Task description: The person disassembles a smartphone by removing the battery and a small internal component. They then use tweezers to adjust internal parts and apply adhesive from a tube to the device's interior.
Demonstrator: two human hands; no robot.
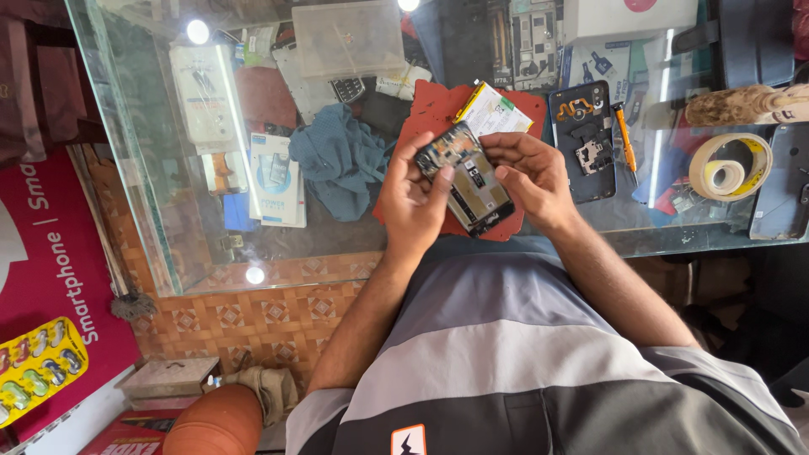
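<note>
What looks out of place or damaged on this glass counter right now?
The phone held in the left hand and right hand has its back off, circuitry exposed. Its back cover lies apart on the glass counter.

Opened phone point(466, 177): we see its left edge covered by the left hand point(415, 198) and its right edge by the right hand point(529, 173); board parts too small to tell. Red mat point(430, 105): middle hidden beneath both. Tape roll point(730, 165): we find it whole, core contents unclear. Dark panel point(784, 181): cut off by the right edge. Glass table point(135, 126): far side cut off at top.
</note>
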